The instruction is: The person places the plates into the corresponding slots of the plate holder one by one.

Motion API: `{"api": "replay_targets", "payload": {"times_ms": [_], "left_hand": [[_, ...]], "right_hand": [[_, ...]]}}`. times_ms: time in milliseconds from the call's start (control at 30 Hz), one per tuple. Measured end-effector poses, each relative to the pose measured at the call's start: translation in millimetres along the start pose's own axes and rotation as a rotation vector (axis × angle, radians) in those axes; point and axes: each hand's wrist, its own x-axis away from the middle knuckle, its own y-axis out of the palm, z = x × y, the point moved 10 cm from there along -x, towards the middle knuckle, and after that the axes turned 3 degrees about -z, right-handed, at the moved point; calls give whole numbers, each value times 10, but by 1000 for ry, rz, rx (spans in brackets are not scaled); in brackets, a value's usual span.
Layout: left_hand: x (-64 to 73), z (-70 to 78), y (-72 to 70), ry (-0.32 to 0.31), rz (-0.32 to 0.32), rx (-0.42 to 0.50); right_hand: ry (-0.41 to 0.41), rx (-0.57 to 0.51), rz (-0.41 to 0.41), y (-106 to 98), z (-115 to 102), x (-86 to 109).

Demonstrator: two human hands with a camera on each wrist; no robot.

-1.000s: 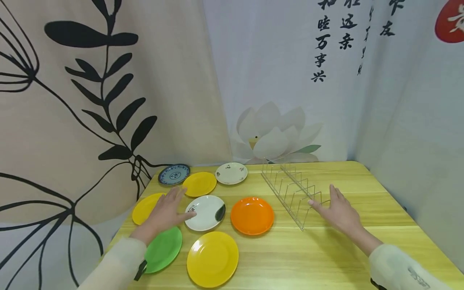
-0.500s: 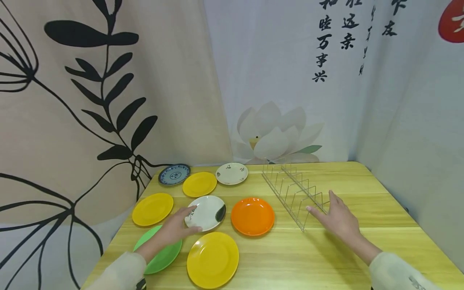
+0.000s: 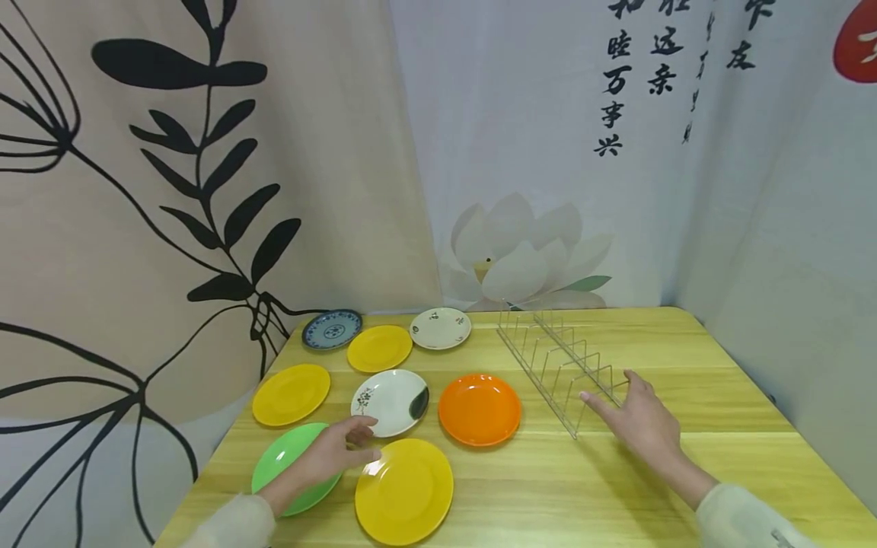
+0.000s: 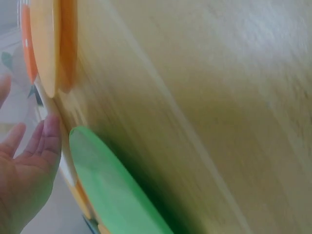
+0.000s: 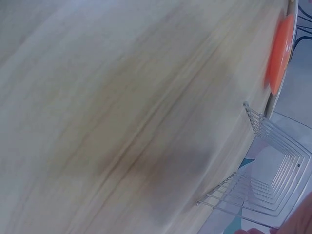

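Note:
My left hand (image 3: 336, 450) hovers with relaxed fingers between the green plate (image 3: 284, 457) and the front yellow plate (image 3: 404, 495), holding nothing. The left wrist view shows its palm and parted fingers beside the green plate (image 4: 109, 187). On the right, a silver wire plate rack (image 3: 548, 358) stands with its slots unfilled. My right hand (image 3: 644, 422) is at the rack's near end, thumb and forefinger spread apart close to the wires. In the right wrist view, only a little of that hand (image 5: 300, 219) shows beside the rack (image 5: 265, 180).
An orange plate (image 3: 479, 411) and a white patterned plate (image 3: 390, 399) lie mid-table. Behind are a yellow plate (image 3: 379, 348), a blue patterned plate (image 3: 332, 329) and a small white plate (image 3: 441, 329); another yellow plate (image 3: 291, 394) is at left. Printed curtains (image 3: 342, 190) hang behind the wooden table (image 3: 548, 495).
My left hand has moved down and slightly right, from beside the left yellow plate to between the green and front yellow plates. My right hand stays near the rack, fingers slightly more bent.

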Motion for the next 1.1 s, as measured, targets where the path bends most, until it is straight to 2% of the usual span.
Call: {"api": "replay_targets", "payload": {"times_ms": [300,633,833,1100], "left_hand": [[10,-57,133,-14,-60,37],[-4,-39,161,19,-54,-10],[-49,-38,188,37,-48,-15],[-78,-75,217,-9,-70,2]], "right_hand": [[24,-39,10,7,22,4],[45,-117,28,-41,83,-21],[25,-87,-6,-59,114,-82],[-5,-60,-50,-64,126,-193]]}}
